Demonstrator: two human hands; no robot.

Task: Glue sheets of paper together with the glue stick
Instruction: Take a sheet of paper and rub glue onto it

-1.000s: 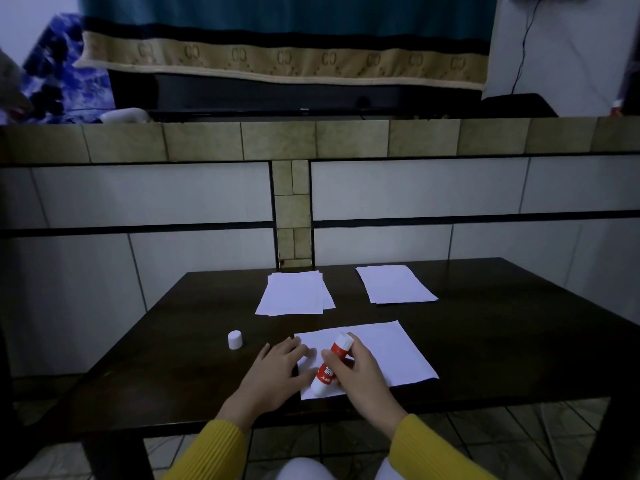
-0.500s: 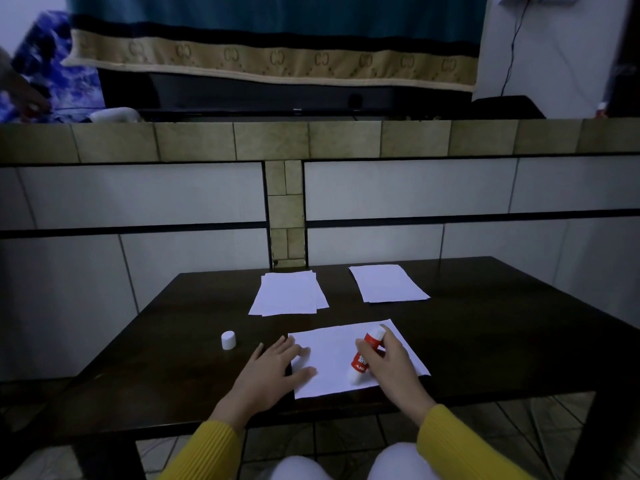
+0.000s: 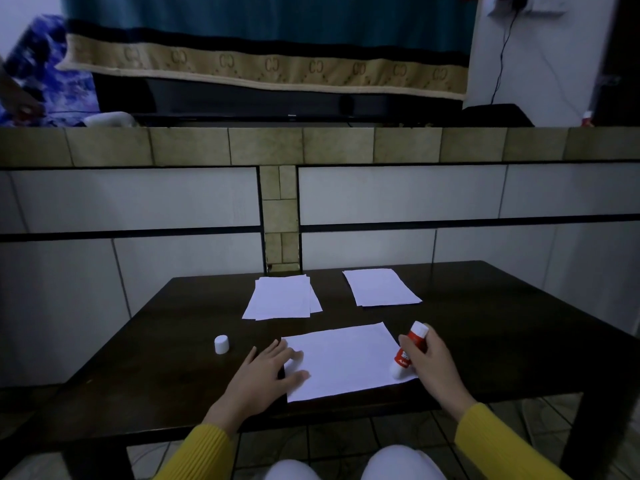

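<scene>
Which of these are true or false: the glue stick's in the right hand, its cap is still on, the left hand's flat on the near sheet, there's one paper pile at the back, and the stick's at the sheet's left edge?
1. The right hand holds the glue stick. True.
2. Its cap is on. False: the white cap stands apart on the table.
3. The left hand lies flat on the near sheet. True.
4. One pile at the back. False: a left pile and a right pile.
5. Stick at the left edge. False: right edge.

A dark wooden table (image 3: 485, 341) stands against a tiled wall (image 3: 173, 202), under a teal gold-bordered cloth (image 3: 263, 64).
</scene>
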